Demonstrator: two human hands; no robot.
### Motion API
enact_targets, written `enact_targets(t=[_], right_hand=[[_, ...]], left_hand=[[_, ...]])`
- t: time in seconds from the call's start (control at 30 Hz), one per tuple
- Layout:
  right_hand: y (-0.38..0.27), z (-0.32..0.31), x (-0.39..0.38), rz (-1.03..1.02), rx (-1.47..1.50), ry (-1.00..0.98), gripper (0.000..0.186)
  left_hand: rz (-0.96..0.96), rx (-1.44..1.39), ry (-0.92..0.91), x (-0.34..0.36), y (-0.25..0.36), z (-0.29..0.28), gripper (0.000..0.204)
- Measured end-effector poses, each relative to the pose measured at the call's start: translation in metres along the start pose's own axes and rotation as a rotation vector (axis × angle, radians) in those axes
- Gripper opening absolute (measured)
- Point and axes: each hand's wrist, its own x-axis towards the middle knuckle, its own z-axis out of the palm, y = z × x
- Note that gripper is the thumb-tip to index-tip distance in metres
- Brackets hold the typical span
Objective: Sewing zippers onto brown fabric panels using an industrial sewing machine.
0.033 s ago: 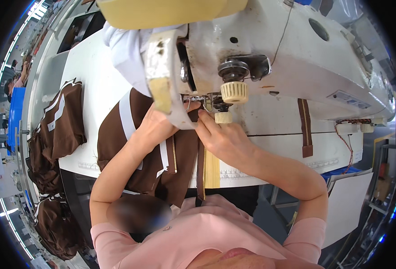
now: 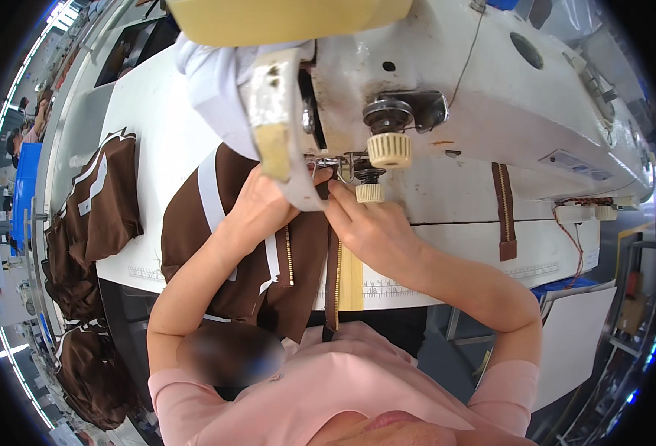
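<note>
Both hands work close together at the presser foot area of a white sewing machine [image 2: 484,104]. My left hand [image 2: 261,208] lies over a brown fabric piece [image 2: 183,234] with white strips; its fingers curl on the cloth, a fingertip close to the presser foot [image 2: 334,165]. Part of that hand is hidden behind a white machine guard [image 2: 270,111]. My right hand [image 2: 372,232] presses its closed fingertips on the upper end of a brown zipper tape [image 2: 333,286] with brass teeth. The tape hangs down over the table's front edge toward my pink shirt.
Another brown zipper [image 2: 505,212] lies on the white table to the right. Brown fabric pieces [image 2: 112,197] are stacked along the left edge, with more bundles [image 2: 98,379] below. A yellow strip [image 2: 352,279] lies beside the hanging zipper. White sheets [image 2: 577,342] stand at the lower right.
</note>
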Motion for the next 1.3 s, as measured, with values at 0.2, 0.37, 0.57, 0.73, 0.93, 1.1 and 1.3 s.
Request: enact_targets(t=[0.2, 0.37, 0.57, 0.73, 0.93, 1.1, 1.3], right_hand=[[0.010, 0.004, -0.001, 0.009, 0.029, 0.085, 0.024], [0.017, 0.005, 0.002, 0.004, 0.032, 0.036, 0.025], [0.024, -0.003, 0.005, -0.029, 0.029, 0.172, 0.017], [0.041, -0.061, 0.017, 0.594, -0.280, 0.023, 0.010], [0.035, -0.026, -0.036, 0.255, -0.197, 0.187, 0.028], [-0.059, -0.039, -0.081, -0.037, 0.325, -0.033, 0.027], [-0.058, -0.040, -0.080, -0.217, 0.222, -0.020, 0.025]], left_hand=[[-0.052, -0.016, 0.031, -0.003, -0.005, 0.008, 0.030], [-0.115, -0.011, 0.002, 0.001, -0.005, 0.004, 0.032], [-0.011, 0.026, 0.019, 0.004, -0.013, 0.005, 0.032], [0.008, -0.007, 0.074, 0.005, -0.011, 0.005, 0.031], [0.015, -0.249, -0.159, -0.017, 0.047, -0.036, 0.028], [0.002, -0.099, -0.418, -0.087, 0.107, -0.074, 0.049], [-0.074, -0.523, -0.305, -0.055, 0.083, -0.110, 0.014]])
